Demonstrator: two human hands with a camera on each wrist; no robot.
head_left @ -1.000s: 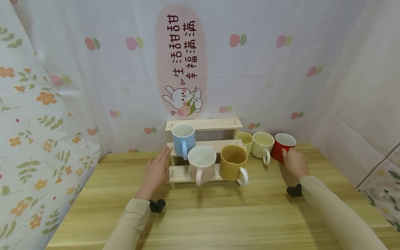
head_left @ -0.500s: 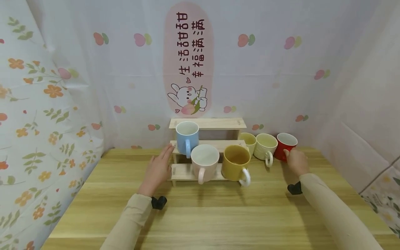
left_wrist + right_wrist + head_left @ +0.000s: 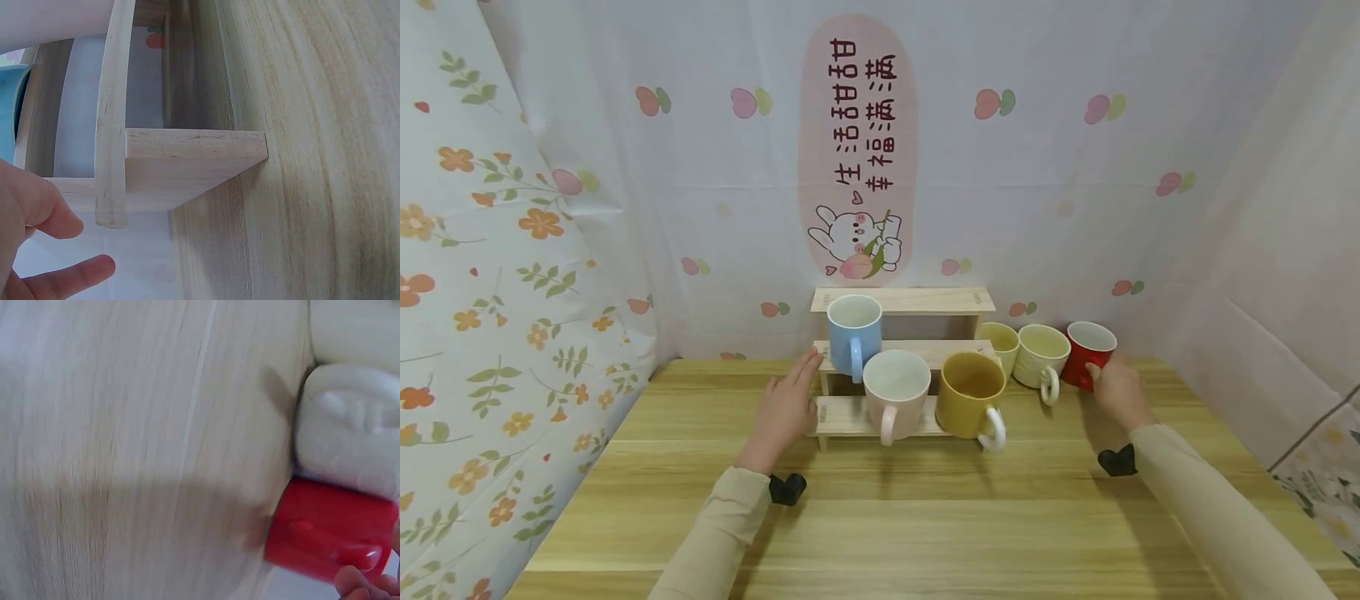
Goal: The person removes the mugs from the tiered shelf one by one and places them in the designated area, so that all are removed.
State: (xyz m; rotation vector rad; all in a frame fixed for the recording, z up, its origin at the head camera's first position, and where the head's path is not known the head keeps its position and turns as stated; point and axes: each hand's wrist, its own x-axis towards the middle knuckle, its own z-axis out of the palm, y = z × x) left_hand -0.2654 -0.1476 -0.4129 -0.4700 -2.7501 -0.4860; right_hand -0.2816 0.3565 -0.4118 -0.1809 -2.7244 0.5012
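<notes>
My right hand (image 3: 1122, 390) is at the red mug (image 3: 1088, 354) at the right end of a row, its fingers pinching the handle. In the right wrist view, fingertips (image 3: 356, 584) meet the upper part of that red handle. My left hand (image 3: 784, 412) lies at the left end of a three-step wooden rack (image 3: 902, 300), fingers extended along it. A light blue mug (image 3: 853, 333) stands on the middle step. On the lowest step are a pale pink mug (image 3: 895, 392) and a mustard mug (image 3: 966, 396) with a white handle.
Beside the red mug stand a cream mug (image 3: 1039, 354) and a pale yellow cup (image 3: 1000, 337), the latter partly hidden behind the rack. All stand on a wood-grain table (image 3: 925, 533). A printed curtain (image 3: 715, 208) hangs right behind, with more cloth at both sides.
The head view has shifted slightly, so the scene slides a little to the right. Both hands keep their places at the rack and the red mug.
</notes>
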